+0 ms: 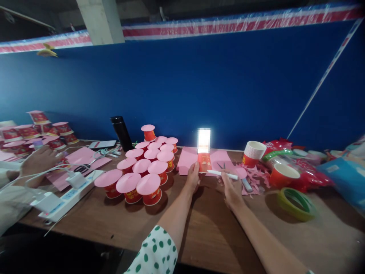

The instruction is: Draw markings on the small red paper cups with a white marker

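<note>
My left hand (193, 176) rests its fingers on the side of a red paper cup (204, 161) that stands upside down on a sheet of pink paper (186, 160). My right hand (231, 187) is closed round a white pen (222, 173), whose tip points left toward the base of the cup. A bright phone screen (204, 140) stands just behind the cup. Small scissors (221, 165) lie on the pink paper between my hands.
Several red cups capped with pink discs (142, 171) crowd the table's left centre. A black flask (121, 133), a power strip (67, 196), a stack of cups (253, 152), pink scraps (256, 175), green tape (296, 203) and snack bags surround. Another person's hand (37, 161) is at left.
</note>
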`<state>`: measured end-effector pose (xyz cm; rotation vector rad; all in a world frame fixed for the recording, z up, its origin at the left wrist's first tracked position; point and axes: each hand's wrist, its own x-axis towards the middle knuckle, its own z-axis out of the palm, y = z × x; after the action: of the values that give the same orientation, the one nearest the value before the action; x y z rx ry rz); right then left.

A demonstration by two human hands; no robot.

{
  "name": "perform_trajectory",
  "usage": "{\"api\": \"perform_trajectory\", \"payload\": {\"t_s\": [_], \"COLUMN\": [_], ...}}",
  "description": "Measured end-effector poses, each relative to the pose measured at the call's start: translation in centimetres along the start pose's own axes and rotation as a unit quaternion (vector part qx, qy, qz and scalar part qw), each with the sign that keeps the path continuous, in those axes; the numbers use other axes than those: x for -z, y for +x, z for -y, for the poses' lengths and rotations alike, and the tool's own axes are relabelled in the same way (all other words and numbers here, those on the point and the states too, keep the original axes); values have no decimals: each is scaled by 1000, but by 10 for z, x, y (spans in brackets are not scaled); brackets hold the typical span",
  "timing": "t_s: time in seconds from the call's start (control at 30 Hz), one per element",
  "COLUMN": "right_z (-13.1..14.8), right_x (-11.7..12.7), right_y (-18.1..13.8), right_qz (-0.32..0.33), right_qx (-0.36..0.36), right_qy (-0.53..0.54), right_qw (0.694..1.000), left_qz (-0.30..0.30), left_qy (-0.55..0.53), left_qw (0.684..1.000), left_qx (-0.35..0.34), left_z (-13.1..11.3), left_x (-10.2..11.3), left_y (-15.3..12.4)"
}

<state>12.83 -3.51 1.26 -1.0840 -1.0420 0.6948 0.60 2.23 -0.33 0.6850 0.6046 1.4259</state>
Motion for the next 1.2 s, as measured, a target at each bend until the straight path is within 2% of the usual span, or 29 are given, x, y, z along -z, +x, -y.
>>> {"api": "perform_trajectory", "payload": {"t_s": [0.5, 1.2], "right_z": [5, 5], "right_x": [-1, -1], "right_y": [-1, -1], "right_qz": [-5, -5], "right_qx": [-9, 14], "right_qy": [-7, -21], "right_qw": [1000, 1000], "left_qz": [-2, 5], "left_qy": [-2, -16], "left_qw": [1000, 1000], "left_qx": [3, 4], "left_z": [0, -1], "left_x": [0, -1], "left_y": [0, 0]}}
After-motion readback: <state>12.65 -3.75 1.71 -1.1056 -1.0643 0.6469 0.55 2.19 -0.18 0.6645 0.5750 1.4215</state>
